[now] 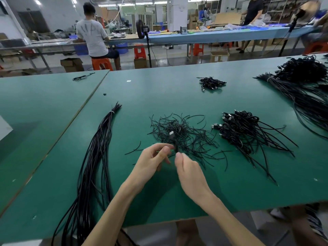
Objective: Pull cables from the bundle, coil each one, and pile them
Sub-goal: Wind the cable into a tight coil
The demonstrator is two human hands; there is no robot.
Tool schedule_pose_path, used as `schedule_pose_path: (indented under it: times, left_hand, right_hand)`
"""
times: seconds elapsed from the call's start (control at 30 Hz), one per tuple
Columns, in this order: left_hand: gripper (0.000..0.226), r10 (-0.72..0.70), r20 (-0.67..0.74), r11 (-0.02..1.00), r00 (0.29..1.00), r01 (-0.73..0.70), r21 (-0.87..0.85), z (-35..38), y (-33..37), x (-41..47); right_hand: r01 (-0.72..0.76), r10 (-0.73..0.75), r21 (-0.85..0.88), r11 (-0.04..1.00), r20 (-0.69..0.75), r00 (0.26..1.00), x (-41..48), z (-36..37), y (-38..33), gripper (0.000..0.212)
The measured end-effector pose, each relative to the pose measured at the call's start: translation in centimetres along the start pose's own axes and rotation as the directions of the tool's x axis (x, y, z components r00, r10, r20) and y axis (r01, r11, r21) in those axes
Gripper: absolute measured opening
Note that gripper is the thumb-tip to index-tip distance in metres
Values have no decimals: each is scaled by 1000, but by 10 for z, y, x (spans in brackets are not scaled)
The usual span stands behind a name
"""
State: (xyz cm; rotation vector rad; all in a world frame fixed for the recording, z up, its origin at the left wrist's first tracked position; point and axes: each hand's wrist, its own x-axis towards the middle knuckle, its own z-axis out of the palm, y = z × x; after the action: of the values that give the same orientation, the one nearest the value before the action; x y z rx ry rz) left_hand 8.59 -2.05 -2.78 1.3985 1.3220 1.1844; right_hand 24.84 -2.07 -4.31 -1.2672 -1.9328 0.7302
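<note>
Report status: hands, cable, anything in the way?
Left hand and right hand both pinch one cable, plug up. Bundle lies left, coiled pile right. Nothing blocking.

Just ahead of the left hand (pixel 152 160) and the right hand (pixel 188 167), a loose tangle of short black ties (pixel 186 134) covers the table (pixel 159 89), its strands reaching the fingertips. The cable (pixel 171 135) pinched by both hands rises over it. Left of the left hand, across a bare green lane, lies a long tied bundle (pixel 99 148). Right of the right hand the surface is bare up to the pile of coiled cables (pixel 248 132). Beyond the tangle the table is bare up to a small far pile (pixel 211 82).
</note>
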Motion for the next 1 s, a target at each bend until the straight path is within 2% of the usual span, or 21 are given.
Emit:
schedule_pose_path:
  times: [0.07, 0.13, 0.23, 0.33, 0.57, 0.9, 1.0]
  left_hand:
    - [12, 28, -72, 977, 997, -12, 214, -1, 1, 11]
    - [12, 57, -139, 892, 989, 12, 452, 0, 2, 20]
    - [6, 53, -148, 785, 988, 50, 617, 5, 4, 30]
    - [15, 34, -85, 688, 996, 38, 725, 15, 5, 36]
    - [15, 80, -77, 593, 994, 15, 805, 22, 6, 36]
    - [14, 130, -226, 698, 965, 72, 712, 5, 7, 22]
    - [12, 93, -250, 752, 964, 96, 652, 4, 8, 22]
  right_hand:
    - [-79, 93, 202, 976, -57, 994, 3, -3, 4, 45]
    - [-113, 142, 302, 946, -74, 987, 3, -4, 6, 45]
    - [-125, 167, 346, 930, -95, 981, 4, -4, 8, 44]
    - [-133, 173, 355, 926, -84, 981, 4, -5, 8, 44]
    - [-136, 174, 353, 926, -77, 982, 5, -4, 9, 46]
    - [-144, 166, 341, 929, -38, 985, 6, -3, 10, 45]
    - [-156, 175, 337, 929, -25, 984, 5, -4, 10, 45]
